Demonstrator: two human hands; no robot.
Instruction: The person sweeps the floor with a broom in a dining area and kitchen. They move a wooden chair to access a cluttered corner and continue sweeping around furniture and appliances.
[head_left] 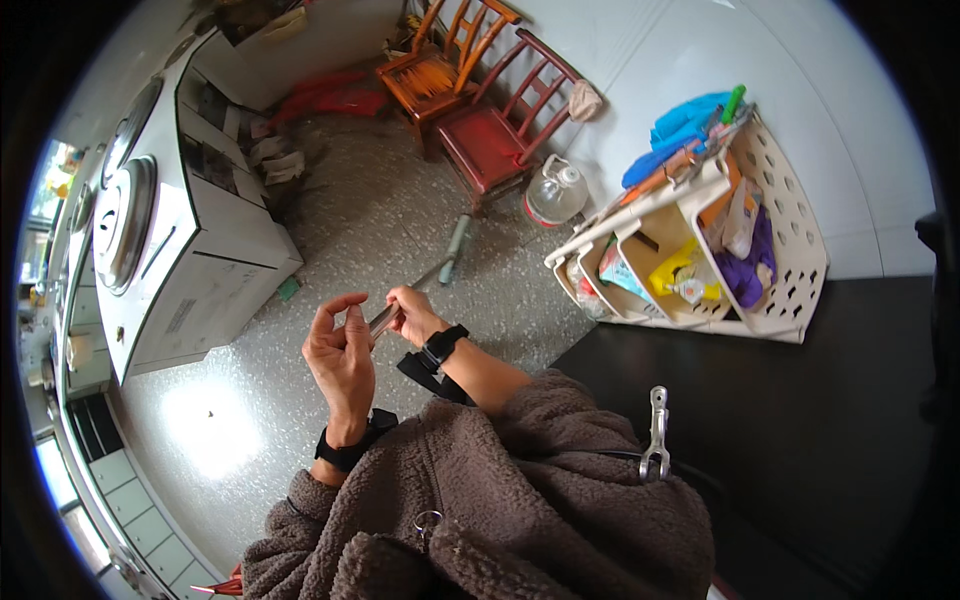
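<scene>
My right hand (418,318) is closed in a grip on a long thin-handled tool (432,273), held out in front of me over the floor. Its shaft runs away to a grey-green cylinder (455,250) that looks like a roller head; whether the two are joined I cannot tell for sure. Beside the near end of the handle is my left hand (342,362), its index finger and thumb apart. That near end passes close to the left fingers, and contact with them is unclear. Black straps circle both wrists.
A white stove cabinet (225,285) stands at the left. Ahead are a wooden chair (425,75), a red-seated chair (485,145) and a clear plastic jug (557,192). On the right, a cream plastic rack (790,245) holding bags stands beside a black surface (740,400).
</scene>
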